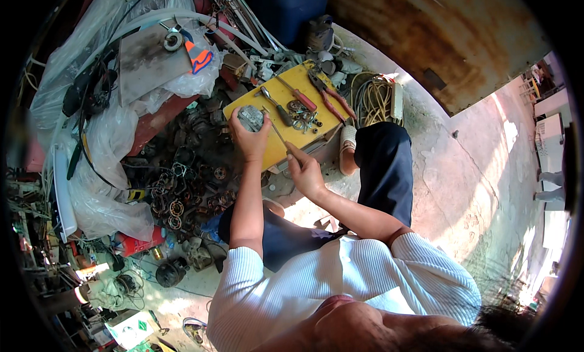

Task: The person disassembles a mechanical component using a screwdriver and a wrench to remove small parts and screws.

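My left hand (246, 139) grips a grey cast metal part (250, 117) at the left end of the yellow board (301, 139). My right hand (304, 172) is closed on the handle of a slim tool with a long thin metal shaft (276, 131), which reaches up to that part. Higher on the board lie a ratchet wrench with a dark handle (280, 112), a red-handled screwdriver (305, 101) and red-handled pliers (334, 106). Several small washers and nuts (298, 115) sit among them.
Dark scrap motor parts (176, 194) and crumpled plastic sheeting (103, 200) crowd the left. A grey plate (149, 66) rests on that pile. Coiled cable (371, 103) lies right of the board. A rusty metal panel (438, 30) overhangs the upper right. My knee (380, 151) is beside the board.
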Available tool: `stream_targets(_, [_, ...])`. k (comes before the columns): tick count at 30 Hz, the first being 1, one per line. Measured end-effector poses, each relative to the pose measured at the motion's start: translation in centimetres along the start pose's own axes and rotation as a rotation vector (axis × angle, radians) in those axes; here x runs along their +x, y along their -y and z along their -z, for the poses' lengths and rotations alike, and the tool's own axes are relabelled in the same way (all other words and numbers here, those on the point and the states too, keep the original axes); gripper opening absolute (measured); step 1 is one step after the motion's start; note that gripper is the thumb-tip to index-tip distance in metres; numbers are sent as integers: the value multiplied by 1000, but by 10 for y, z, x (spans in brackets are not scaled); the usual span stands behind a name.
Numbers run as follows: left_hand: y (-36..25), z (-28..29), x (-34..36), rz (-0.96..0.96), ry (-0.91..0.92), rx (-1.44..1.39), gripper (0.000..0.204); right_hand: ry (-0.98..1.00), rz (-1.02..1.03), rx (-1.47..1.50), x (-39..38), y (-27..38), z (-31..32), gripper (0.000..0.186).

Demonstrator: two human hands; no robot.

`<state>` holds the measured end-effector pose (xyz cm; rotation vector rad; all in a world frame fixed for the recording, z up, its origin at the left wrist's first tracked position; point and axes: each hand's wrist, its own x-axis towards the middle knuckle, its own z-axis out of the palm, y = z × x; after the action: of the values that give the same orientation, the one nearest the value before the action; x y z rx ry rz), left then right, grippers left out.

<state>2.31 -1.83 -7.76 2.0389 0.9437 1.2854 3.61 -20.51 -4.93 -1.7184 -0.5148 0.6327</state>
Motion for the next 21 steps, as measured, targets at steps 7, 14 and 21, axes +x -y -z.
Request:
stream_targets(7, [-4,1,-2,8,7,-38,75,173,92,35,19,-10,26,41])
stream_targets(14, [0,6,-6,5,3,7,75,295,-6,-185,19,12,45,43])
stream_targets(21, [-3,6,-7,16,-3,-31,76,301,88,36,24,-5,49,41])
